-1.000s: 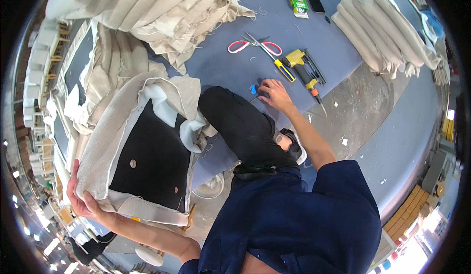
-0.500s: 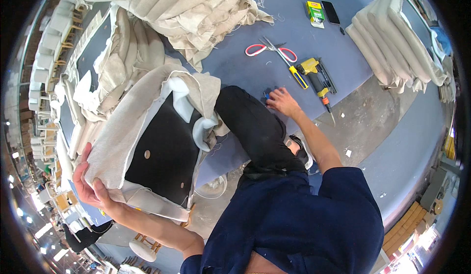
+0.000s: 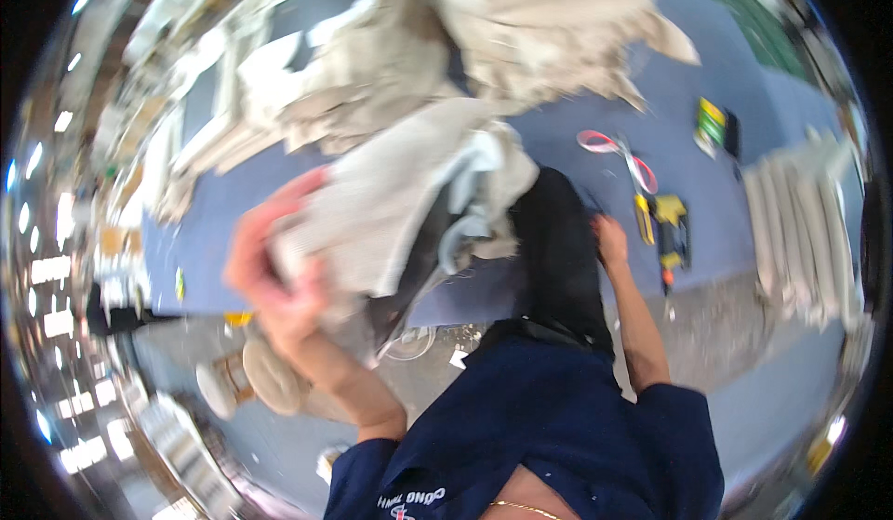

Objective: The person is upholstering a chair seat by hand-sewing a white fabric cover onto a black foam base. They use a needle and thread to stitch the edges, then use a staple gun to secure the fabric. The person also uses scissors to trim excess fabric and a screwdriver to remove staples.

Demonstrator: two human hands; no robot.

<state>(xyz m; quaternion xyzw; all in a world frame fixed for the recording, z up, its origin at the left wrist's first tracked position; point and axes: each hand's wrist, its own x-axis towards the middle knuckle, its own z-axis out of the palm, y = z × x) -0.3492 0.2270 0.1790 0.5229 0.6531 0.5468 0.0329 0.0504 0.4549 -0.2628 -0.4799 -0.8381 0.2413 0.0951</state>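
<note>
My left hand (image 3: 284,260), blurred, grips the edge of a beige fabric-covered seat panel (image 3: 372,213). The panel is tilted up, its black underside turned partly toward my body. White padding (image 3: 465,199) and loose fabric stick out at its far end, next to my raised black-trousered leg (image 3: 558,250). Beyond that leg, my right hand (image 3: 609,238) is at the table (image 3: 558,143) with its fingers curled. Something small and dark shows by its fingertips, too blurred to name.
Right of my right hand lie a yellow-and-black staple gun (image 3: 672,227), a yellow-handled screwdriver (image 3: 644,220) and red-handled scissors (image 3: 619,148). A yellow-green box (image 3: 711,123) sits farther off. Stacked beige covers (image 3: 558,27) fill the far side; more panels (image 3: 800,222) stand at right.
My view has swung left, so the table things sit farther right. The seat panel has turned and tipped up in my left hand, showing less black underside. My right hand stays beside my leg.
</note>
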